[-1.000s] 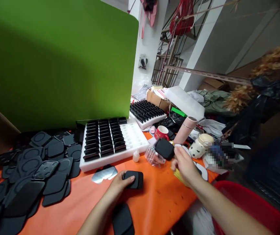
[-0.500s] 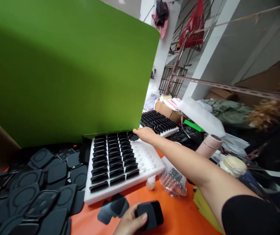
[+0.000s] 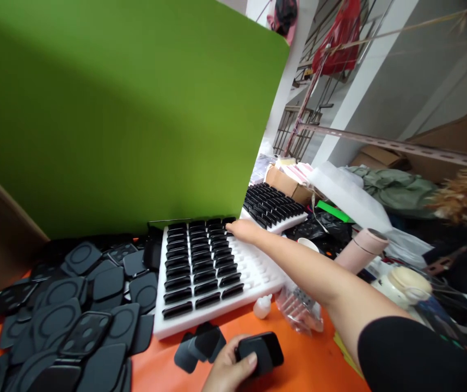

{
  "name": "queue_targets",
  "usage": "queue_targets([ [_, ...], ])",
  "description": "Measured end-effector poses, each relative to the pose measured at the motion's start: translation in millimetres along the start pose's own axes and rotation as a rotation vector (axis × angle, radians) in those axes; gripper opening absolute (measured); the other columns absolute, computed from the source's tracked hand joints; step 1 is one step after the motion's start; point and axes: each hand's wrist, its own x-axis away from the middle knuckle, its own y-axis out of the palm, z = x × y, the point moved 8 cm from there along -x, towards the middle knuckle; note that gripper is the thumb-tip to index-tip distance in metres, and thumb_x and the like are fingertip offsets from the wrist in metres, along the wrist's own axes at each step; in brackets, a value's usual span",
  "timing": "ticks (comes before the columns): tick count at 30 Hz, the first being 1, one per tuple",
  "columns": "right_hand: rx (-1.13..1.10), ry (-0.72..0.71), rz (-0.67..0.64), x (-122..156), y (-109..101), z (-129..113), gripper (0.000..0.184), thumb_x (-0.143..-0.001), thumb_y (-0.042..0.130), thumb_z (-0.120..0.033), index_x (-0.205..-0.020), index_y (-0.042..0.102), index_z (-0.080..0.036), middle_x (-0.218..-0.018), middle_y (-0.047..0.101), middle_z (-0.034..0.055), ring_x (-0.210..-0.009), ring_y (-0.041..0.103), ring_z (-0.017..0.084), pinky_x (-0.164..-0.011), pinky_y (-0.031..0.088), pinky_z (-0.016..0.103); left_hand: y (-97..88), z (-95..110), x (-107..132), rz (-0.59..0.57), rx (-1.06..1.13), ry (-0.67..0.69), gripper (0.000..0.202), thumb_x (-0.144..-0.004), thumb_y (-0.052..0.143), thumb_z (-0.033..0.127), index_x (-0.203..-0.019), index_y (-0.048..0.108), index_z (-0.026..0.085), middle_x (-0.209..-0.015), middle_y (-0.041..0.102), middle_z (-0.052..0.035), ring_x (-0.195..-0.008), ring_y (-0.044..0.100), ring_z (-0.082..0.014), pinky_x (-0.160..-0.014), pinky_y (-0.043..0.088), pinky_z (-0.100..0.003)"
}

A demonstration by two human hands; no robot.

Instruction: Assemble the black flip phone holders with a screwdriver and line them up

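My right hand (image 3: 245, 231) reaches far forward to the back right corner of a white foam tray (image 3: 258, 275) that holds rows of several small black parts (image 3: 195, 261). Its fingers curl down onto a black part at the tray's far edge; I cannot see what they grip. My left hand (image 3: 227, 370) rests low on the orange table (image 3: 299, 370), closed round a black rectangular case (image 3: 263, 351). Flat dark pieces (image 3: 198, 344) lie just left of that hand.
A heap of black case shells (image 3: 74, 305) covers the table's left. A green board (image 3: 115, 120) stands behind the tray. A second foam tray (image 3: 274, 207), a clear bag (image 3: 301, 310), a small white bottle (image 3: 263, 306), a pink tube (image 3: 360, 250) and clutter fill the right.
My right hand carried a black case from the right side up to the tray's far corner and stays there. My left hand kept its case. The view swung left and up.
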Motion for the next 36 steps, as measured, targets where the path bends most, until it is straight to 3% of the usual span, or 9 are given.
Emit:
queue_targets([
  [5,-0.111,0.048,0.098,57,-33,-15,0.035,-0.093,0.026,-0.03,-0.103,0.056,-0.015,-0.101,0.06,0.0092,-0.089,0.054,0.017,-0.073,0.037,0.026,0.3,24,9,0.065,0.193,0.128,0.041,-0.062,0.075,0.033,-0.098,0.057,0.022,-0.094,0.06,-0.0036,-0.087,0.057,-0.0174,-0.076,0.043,-0.027],
  [7,-0.22,-0.033,0.002,94,-27,-38,0.039,-0.092,0.027,-0.036,-0.089,0.062,-0.02,-0.085,0.065,0.0016,-0.075,0.057,0.013,-0.066,0.039,0.021,-0.5,34,14,0.085,0.262,0.157,0.041,-0.067,0.071,0.03,-0.104,0.053,0.026,-0.106,0.057,-0.003,-0.1,0.054,-0.0177,-0.084,0.042,-0.028],
  [10,-0.544,-0.241,-0.288,151,-4,-83,0.027,-0.083,0.047,-0.041,-0.091,0.063,-0.021,-0.08,0.066,-0.0024,-0.067,0.057,0.012,-0.059,0.039,0.019,1.7,46,19,0.066,0.299,0.216,0.042,-0.071,0.068,0.029,-0.108,0.05,0.027,-0.118,0.052,-0.0035,-0.115,0.045,-0.0196,-0.095,0.037,-0.032],
  [13,-0.602,-0.259,-0.232,167,-8,-88,0.02,-0.081,0.052,-0.034,-0.088,0.064,-0.019,-0.08,0.066,-0.0008,-0.07,0.057,0.012,-0.06,0.038,0.018,6.3,49,20,0.03,0.195,0.257,0.044,-0.072,0.066,0.032,-0.112,0.049,0.027,-0.123,0.05,-0.0056,-0.118,0.043,-0.0234,-0.099,0.034,-0.037],
  [16,-0.532,-0.184,-0.037,141,-32,-51,0.019,-0.084,0.048,-0.029,-0.089,0.063,-0.018,-0.083,0.065,0.0009,-0.075,0.056,0.012,-0.065,0.037,0.018,3.5,43,14,0.065,-0.014,0.268,0.053,-0.067,0.07,0.035,-0.115,0.049,0.028,-0.129,0.045,-0.0082,-0.112,0.049,-0.027,-0.096,0.036,-0.041],
  [18,-0.33,-0.059,0.104,112,-47,-13,0.022,-0.086,0.044,-0.03,-0.092,0.062,-0.018,-0.085,0.065,0.0026,-0.076,0.056,0.013,-0.066,0.036,0.02,0.4,36,9,0.084,-0.159,0.251,0.05,-0.065,0.071,0.038,-0.11,0.054,0.023,-0.123,0.05,-0.0108,-0.107,0.052,-0.0275,-0.095,0.038,-0.042],
  [22,-0.125,0.013,0.099,54,-39,29,0.022,-0.085,0.046,-0.029,-0.09,0.064,-0.018,-0.082,0.065,0.0047,-0.075,0.055,0.016,-0.063,0.033,0.022,0.3,25,2,0.03,-0.309,0.221,0.042,-0.068,0.068,0.041,-0.102,0.06,0.019,-0.107,0.06,-0.0117,-0.106,0.052,-0.0267,-0.093,0.04,-0.04],
  [30,-0.055,-0.145,-0.085,2,-1,21,0.012,-0.076,0.056,-0.025,-0.079,0.067,-0.02,-0.078,0.065,0.0034,-0.073,0.055,0.017,-0.064,0.032,0.024,-1.6,22,-2,0.008,-0.379,0.225,0.037,-0.072,0.063,0.04,-0.103,0.061,0.019,-0.108,0.061,-0.0105,-0.105,0.054,-0.0252,-0.093,0.041,-0.038],
  [36,-0.093,-0.09,-0.107,-8,21,11,0.01,-0.071,0.06,-0.021,-0.076,0.067,-0.017,-0.079,0.065,0.0073,-0.075,0.056,0.021,-0.066,0.034,0.026,-3.6,21,-2,0.01,-0.394,0.242,0.036,-0.072,0.063,0.04,-0.102,0.062,0.02,-0.108,0.062,-0.0096,-0.104,0.055,-0.0252,-0.091,0.043,-0.038],
])
